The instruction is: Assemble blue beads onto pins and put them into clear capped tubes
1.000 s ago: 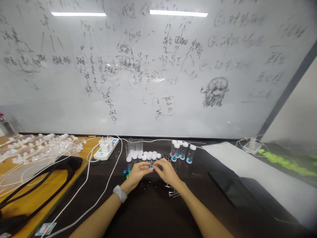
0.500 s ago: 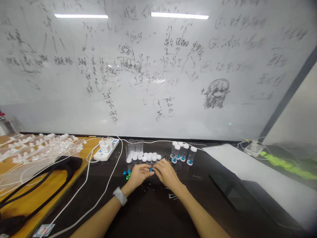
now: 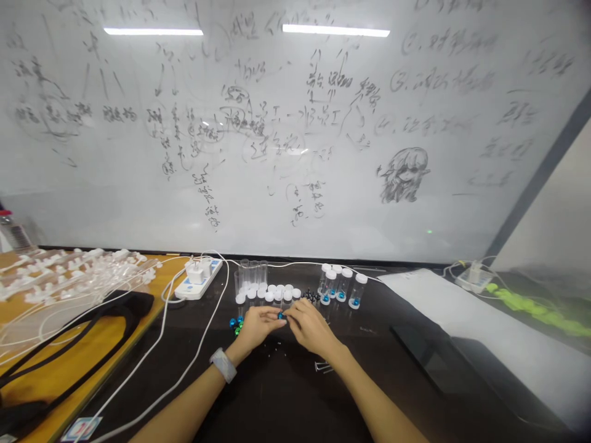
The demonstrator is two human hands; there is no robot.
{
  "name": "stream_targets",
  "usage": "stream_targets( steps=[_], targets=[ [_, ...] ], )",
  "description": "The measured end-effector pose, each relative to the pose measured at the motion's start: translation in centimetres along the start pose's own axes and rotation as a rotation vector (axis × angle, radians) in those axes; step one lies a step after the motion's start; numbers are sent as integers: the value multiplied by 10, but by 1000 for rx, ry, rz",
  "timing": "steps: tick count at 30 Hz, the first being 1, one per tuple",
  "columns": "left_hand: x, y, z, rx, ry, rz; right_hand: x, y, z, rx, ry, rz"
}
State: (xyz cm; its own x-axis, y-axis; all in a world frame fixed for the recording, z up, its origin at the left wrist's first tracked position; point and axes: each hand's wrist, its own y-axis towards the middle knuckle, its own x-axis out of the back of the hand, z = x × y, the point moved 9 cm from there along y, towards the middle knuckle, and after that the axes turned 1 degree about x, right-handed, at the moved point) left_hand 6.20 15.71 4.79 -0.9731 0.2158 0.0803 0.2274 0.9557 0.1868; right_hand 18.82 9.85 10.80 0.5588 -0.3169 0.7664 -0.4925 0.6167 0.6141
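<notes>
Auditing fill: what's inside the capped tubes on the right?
Blue balls show low inside the three front capped tubes. The rear tubes are partly covered by those in front, so their full contents can't be told.

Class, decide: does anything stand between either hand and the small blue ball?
Nothing visible does: the left hand pinches the small blue ball, and the right hand is right at it, exact contact unclear.

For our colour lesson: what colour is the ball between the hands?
Blue; the ball shows best in the head view.
</notes>
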Motion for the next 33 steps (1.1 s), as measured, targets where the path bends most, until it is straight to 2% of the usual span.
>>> stream_targets(
  steps=[5,15,22,27,33],
  targets=[
    [0,0,-1,-6,-9,-10,1,0,-11,-86,59,-28],
    [1,2,4,-30,3,-14,-8,-1,-5,-59,-145,4],
    [2,2,4,-33,-1,-5,-6,-1,-3,-24,-49,-4],
    [1,1,3,-37,6,-11,-1,-1,-11,-103,22,-42],
    [1,1,4,-49,40,-15,-4,0,-8,-97,-57,-51]
  ],
)
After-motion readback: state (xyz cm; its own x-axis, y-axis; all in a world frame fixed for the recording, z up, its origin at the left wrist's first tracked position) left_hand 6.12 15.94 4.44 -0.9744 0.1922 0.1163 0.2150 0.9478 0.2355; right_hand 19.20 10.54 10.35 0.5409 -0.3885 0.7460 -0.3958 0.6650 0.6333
